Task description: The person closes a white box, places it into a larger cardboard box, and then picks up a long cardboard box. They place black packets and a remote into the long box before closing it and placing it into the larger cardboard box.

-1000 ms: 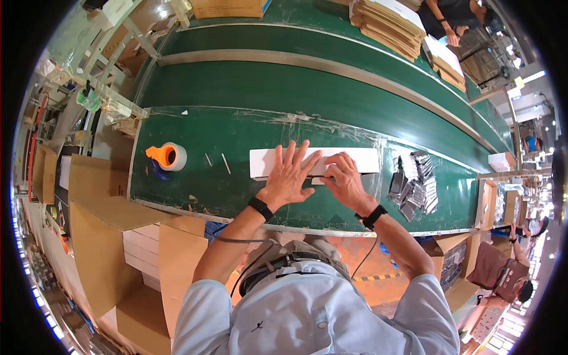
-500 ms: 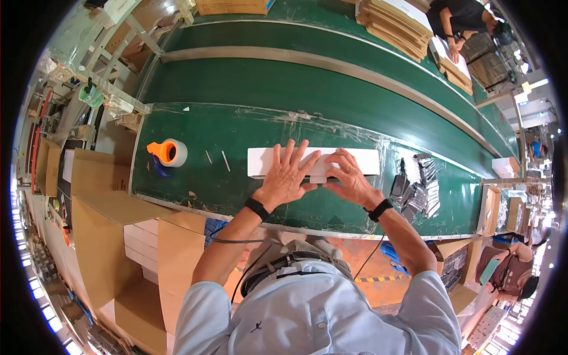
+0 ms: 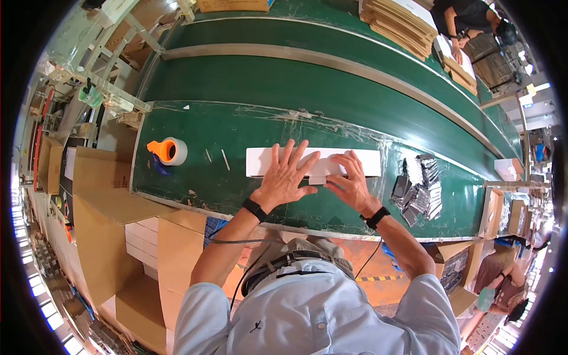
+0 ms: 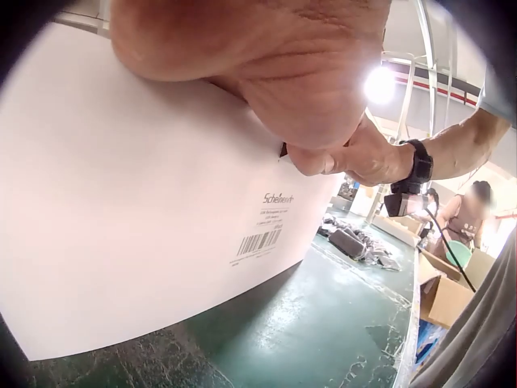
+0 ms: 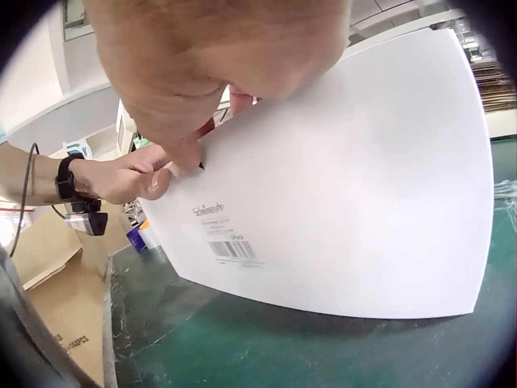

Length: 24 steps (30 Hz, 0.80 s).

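Observation:
A long white box (image 3: 255, 163) lies on the green bench, with a small white flap (image 3: 317, 180) jutting from its near side between the hands. Spread fingers of the left hand (image 3: 284, 177) rest on the box top, its thumb pointing toward the flap. The right hand (image 3: 353, 182) is on the box right of the flap, fingers bent over the top and thumb at the near side. Printed text and a barcode (image 4: 258, 242) show on the box's side in the left wrist view; the right wrist view shows the same side (image 5: 363, 202).
An orange tape dispenser (image 3: 169, 151) and two thin white strips lie at the left. Dark wrapped packets (image 3: 419, 188) are heaped at the right. An opened carton (image 3: 106, 236) holding white boxes stands below the bench's left edge. Flattened cardboard (image 3: 402, 26) is stacked at the back.
The right hand has loosened its pinch at the near edge and moved slightly right, and the flap shows more fully. The left hand stays nearly still on the box.

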Each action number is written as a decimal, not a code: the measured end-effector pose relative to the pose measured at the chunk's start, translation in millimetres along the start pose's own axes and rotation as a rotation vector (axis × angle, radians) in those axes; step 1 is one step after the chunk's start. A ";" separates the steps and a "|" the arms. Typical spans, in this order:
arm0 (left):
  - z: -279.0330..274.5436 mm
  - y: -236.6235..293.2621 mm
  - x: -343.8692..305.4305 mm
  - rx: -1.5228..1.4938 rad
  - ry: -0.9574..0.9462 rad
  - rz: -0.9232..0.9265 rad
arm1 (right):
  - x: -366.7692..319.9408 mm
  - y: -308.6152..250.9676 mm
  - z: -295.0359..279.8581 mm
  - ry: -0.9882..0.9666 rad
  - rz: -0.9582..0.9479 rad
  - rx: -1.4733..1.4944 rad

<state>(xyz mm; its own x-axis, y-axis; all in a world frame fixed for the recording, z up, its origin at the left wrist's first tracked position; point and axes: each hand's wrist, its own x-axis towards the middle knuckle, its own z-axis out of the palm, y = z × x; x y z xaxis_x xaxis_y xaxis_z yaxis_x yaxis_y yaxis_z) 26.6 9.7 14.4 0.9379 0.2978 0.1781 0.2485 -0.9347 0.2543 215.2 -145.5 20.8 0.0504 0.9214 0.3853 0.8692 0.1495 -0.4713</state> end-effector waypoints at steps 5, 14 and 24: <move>3.3 1.0 0.7 0.017 0.016 -0.009 | -0.8 -2.8 -1.7 -0.029 0.052 -0.003; 10.1 3.8 4.3 0.086 0.100 -0.008 | 15.2 -5.8 -9.5 -0.062 0.106 -0.066; -8.6 -16.6 40.6 -0.128 -0.227 -0.016 | 19.7 14.1 -7.9 -0.068 0.086 -0.075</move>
<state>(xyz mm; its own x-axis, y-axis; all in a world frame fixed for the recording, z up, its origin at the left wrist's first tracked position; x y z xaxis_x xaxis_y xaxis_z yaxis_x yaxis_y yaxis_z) 58.4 39.0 25.6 0.9680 0.2476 -0.0406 0.2443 -0.8936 0.3766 232.4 -128.1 28.0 0.0948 0.9522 0.2905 0.8978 0.0443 -0.4382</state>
